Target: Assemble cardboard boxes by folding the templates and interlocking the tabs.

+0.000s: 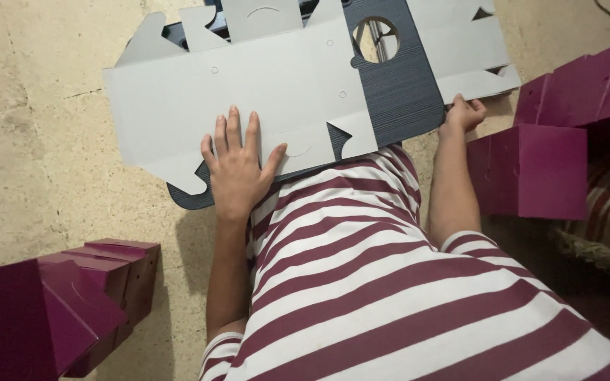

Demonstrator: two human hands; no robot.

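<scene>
Near left, a stack of folded maroon boxes [72,303] stands on the concrete floor [30,141]; a striped shirt [390,282] hides the middle ground. Right, more maroon boxes [538,166] stand beside the forearm. Farther, a flat grey die-cut carton blank [248,92] with a dark ribbed panel and round hole lies on the floor. Left hand [238,169] presses it, fingers spread flat; right hand [464,113] fingers curl on its right edge.

A flat grey die-cut cardboard sheet [277,92] lies on the pale concrete floor [30,141], the left hand [236,168] flat on it — the right hand [464,113] at its right edge. Folded maroon cardboard boxes [531,169] sit to the right — more maroon boxes [72,303] lie near left.
</scene>
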